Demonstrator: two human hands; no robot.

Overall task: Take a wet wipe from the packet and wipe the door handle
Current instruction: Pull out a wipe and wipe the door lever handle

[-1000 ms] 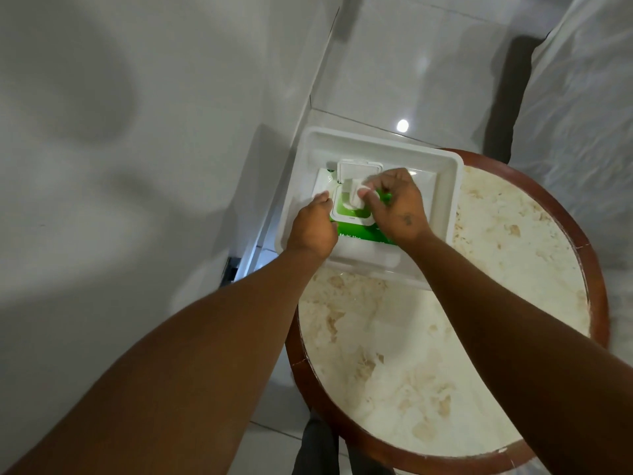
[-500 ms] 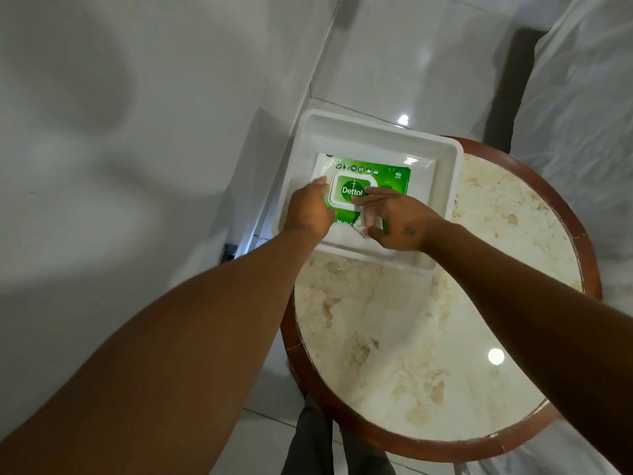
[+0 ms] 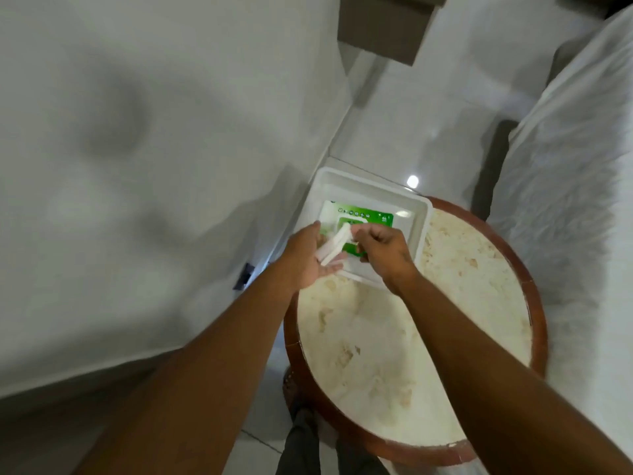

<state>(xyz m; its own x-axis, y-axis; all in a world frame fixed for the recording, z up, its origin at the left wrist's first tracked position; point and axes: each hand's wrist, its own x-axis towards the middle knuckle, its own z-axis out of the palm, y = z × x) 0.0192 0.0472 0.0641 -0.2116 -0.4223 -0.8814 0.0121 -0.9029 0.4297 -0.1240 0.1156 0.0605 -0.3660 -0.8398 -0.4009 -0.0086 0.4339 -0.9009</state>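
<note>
A green and white wet wipe packet (image 3: 371, 214) lies flat in a white tray (image 3: 419, 231) at the far edge of a round table. Its lid looks shut. A folded white wet wipe (image 3: 337, 242) is held above the packet's near left corner. My right hand (image 3: 383, 250) pinches the wipe's upper end. My left hand (image 3: 308, 258) is under the wipe's lower end with the fingers touching it. No door handle is in view.
The round table (image 3: 394, 354) has a pale marbled top and a brown wooden rim. A white wall (image 3: 137, 166) runs close along the left. A white bed cover (image 3: 575, 200) is on the right. A dark door frame (image 3: 387, 25) shows at the top.
The packet's lid was open, then shut. My right hand has lifted the wipe off the packet, and my left hand has let go of the packet and come to the wipe. The camera pulled back.
</note>
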